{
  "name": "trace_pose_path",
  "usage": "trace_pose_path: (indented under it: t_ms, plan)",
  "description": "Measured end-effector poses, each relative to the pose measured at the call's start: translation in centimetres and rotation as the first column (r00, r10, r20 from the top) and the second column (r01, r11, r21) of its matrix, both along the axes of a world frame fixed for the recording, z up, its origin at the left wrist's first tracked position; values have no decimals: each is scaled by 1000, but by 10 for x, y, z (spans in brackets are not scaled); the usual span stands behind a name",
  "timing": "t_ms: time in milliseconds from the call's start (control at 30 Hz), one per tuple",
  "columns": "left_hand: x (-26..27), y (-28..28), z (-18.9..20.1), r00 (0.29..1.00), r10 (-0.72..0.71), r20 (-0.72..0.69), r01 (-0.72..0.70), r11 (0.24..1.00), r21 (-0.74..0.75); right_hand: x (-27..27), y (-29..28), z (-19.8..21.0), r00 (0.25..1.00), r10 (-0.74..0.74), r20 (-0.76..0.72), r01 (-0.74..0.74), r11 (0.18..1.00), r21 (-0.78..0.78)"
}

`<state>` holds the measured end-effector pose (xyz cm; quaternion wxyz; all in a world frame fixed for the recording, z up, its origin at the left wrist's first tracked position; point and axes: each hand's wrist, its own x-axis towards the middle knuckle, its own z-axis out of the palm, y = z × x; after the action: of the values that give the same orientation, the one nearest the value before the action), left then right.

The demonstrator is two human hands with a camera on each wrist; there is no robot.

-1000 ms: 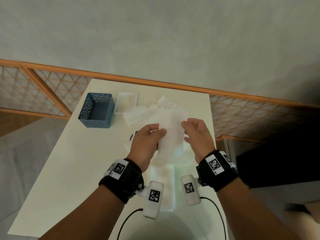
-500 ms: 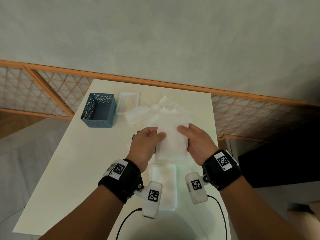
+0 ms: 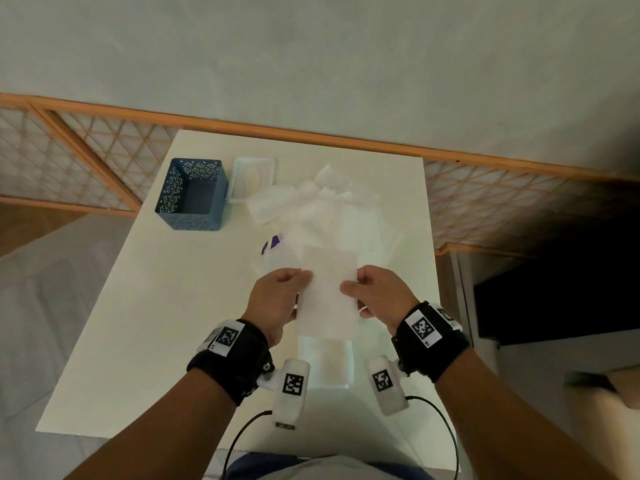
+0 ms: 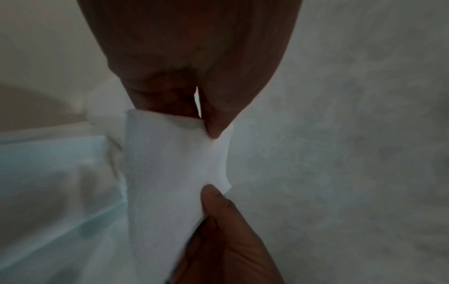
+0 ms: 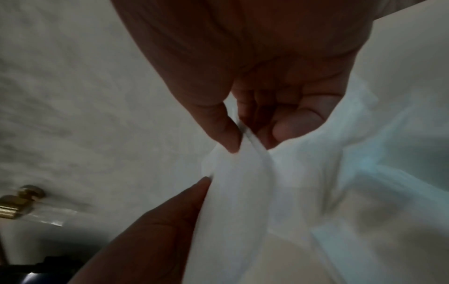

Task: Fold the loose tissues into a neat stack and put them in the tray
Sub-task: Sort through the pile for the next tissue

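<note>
Now, hands: left hand (image 3: 277, 299) and right hand (image 3: 375, 294) each pinch a side of one folded tissue (image 3: 327, 292), held above the table (image 3: 145, 306).
Around: loose tissues (image 3: 311, 206) lie behind it; folded stack (image 3: 325, 362) below; blue tray (image 3: 190, 194) far left.
Change: tissue now narrower, held lower and nearer the person.

White tissues (image 3: 311, 206) lie on a white tabletop (image 3: 138, 323) beside a slate-blue tray (image 3: 190, 195) whose walls carry a pale dotted flower pattern, with a purple scrap (image 3: 273, 242) peeking out, orange-framed lattice panels (image 3: 86, 157) behind, and black wristbands (image 3: 235, 358) bearing black-and-white square markers.
</note>
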<state>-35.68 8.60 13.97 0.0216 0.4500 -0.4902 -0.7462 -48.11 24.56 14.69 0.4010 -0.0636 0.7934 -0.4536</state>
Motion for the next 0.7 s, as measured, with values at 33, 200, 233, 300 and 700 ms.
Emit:
trace_pose_path:
  t_ms: [33,200,233,300,700]
  plan:
    - [6,3,-8,999,-18,31,18,1000,-17,5,4,-8,999,35,-10,-34,998,51]
    - [32,7,-52,939,-182,290,277,903,-329,28,19,-45,987,140,-73,-122,969,215]
    - [35,7,-58,917,-212,339,333,875,-352,32,20,-51,988,139,-70,-119,965,232]
    - [41,8,-68,876,-257,408,417,827,-376,36,22,-62,984,158,-79,-131,953,274]
    - [46,15,-92,791,-320,521,563,713,-417,53,28,-94,961,244,-129,-169,890,422]
